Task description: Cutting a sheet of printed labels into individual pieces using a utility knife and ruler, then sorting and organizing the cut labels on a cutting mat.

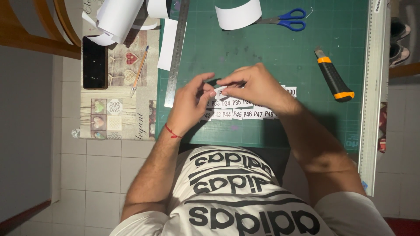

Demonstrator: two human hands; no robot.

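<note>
Both hands meet over the green mat (306, 52). We see the left hand (190, 102) and the right hand (256, 85) pinch one small white slip (220, 90) between thumb and fingers. The slip is held just above the mat, right between the two hands, and it is partly hidden by the fingers.

Under the hands lie more white slips (238, 109) in rows on the mat. They touch each other, side by side. Some are hidden by the right hand.

We see a red string (173, 131) around the left wrist.

A steel ruler (176, 54) lies along the left edge of the mat, near the left hand. A knife (333, 75) with a black and orange grip lies on the mat to the right, well apart from the hands. Blue scissors (286, 19) lie at the top, beside a curled white paper (238, 14). A long ruler (374, 94) runs down the right edge.

Left of the mat we see a dark phone (94, 62) and a pencil (140, 72) on a cloth with hearts.
</note>
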